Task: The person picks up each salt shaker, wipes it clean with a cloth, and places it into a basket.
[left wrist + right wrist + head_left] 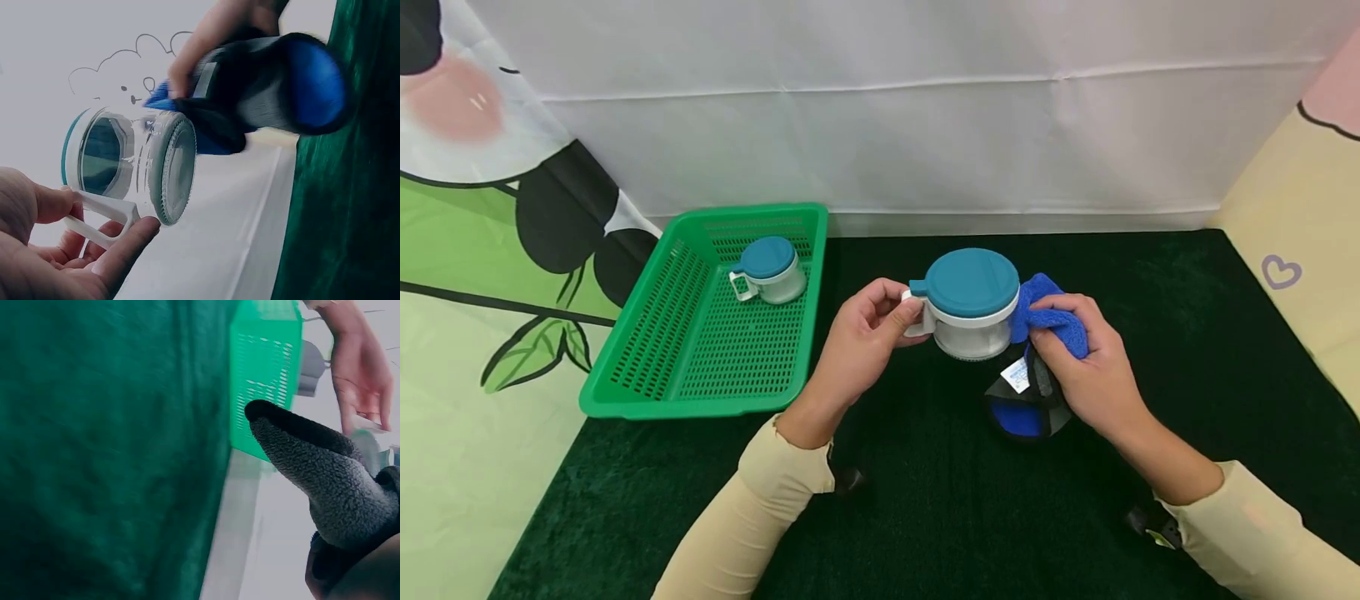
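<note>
A clear glass jar [973,333] with a blue lid [972,282] and a white handle is held above the table. The left hand [868,337] pinches its handle [103,215] between thumb and fingers, with the jar's base facing right in the left wrist view. On the jar's other side the right hand [1093,367] grips a blue and grey cloth [1060,329], whose bunched part touches the glass. The rest of the cloth [319,469] hangs below that hand, with a white label showing. The right hand's lower fingers are partly hidden by the cloth.
A green basket [700,408] stands left of the hands, with a similar blue-lidded jar [782,286] inside near its back right corner. Dark green fabric [925,500] covers the table. A white curtain [925,150] hangs behind it.
</note>
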Demonstrator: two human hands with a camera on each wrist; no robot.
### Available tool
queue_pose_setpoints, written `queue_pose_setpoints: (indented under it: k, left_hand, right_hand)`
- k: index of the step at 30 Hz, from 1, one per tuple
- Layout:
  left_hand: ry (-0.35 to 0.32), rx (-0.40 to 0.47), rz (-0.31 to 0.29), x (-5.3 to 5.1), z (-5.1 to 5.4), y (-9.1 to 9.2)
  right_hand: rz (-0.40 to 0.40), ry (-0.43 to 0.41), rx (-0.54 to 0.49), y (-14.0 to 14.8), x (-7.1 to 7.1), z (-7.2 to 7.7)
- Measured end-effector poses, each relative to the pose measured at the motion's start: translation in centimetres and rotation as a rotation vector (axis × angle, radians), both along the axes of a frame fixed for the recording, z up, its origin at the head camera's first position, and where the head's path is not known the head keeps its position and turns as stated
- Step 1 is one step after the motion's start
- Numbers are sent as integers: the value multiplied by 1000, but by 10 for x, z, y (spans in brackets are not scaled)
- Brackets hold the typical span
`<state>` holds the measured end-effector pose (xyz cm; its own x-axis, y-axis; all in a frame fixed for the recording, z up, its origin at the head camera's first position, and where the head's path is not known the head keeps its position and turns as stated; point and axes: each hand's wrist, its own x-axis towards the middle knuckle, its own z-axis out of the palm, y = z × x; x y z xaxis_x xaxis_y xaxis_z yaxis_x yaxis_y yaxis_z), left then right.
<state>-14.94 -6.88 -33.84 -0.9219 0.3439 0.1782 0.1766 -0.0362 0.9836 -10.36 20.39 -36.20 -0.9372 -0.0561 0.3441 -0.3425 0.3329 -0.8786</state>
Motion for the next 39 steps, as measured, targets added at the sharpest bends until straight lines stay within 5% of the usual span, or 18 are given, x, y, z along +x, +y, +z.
queue_pose_setpoints:
  k: [10, 18, 25, 32, 39]
  left_hand:
    - [-9, -58, 2, 1, -7, 4]
    - [35, 12, 20, 0, 8, 1]
    - [-16, -35, -7, 1, 0, 4]
    - [6, -26, 29, 0, 1, 4]
    - [11, -91, 96, -1, 1, 10]
  right_hand:
    - [-9, 82, -64, 2, -1, 16]
    - [14, -7, 1, 0, 3, -2]
    - [9, 61, -82, 2, 1, 17]
    - [5, 37, -29, 0, 4, 1]
    - [-77, 230, -2, -9, 8, 10]
